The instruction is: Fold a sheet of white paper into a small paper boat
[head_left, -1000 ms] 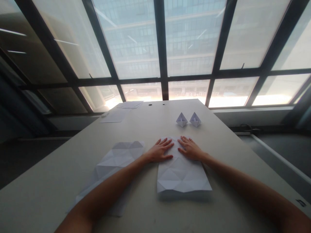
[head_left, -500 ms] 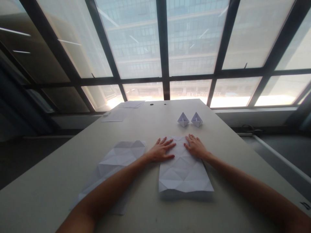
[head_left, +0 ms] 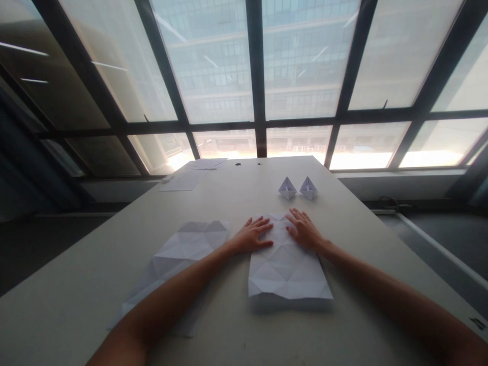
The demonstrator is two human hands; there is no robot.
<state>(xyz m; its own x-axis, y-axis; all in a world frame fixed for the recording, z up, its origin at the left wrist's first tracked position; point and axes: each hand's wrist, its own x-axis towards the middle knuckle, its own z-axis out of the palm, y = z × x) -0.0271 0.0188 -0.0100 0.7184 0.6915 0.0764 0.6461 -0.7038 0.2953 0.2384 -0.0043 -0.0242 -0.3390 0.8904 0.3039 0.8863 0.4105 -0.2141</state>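
The right hand has shifted slightly inward, its open fingers, like those of the left hand, spread over the creased sheet beneath them, apparently smoothing it.

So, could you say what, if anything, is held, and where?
Nothing; left hand and right hand rest open on the creased sheet, at its far end.

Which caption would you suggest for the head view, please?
Both hands rest on a creased white sheet, two folded paper boats standing beyond it on the table.
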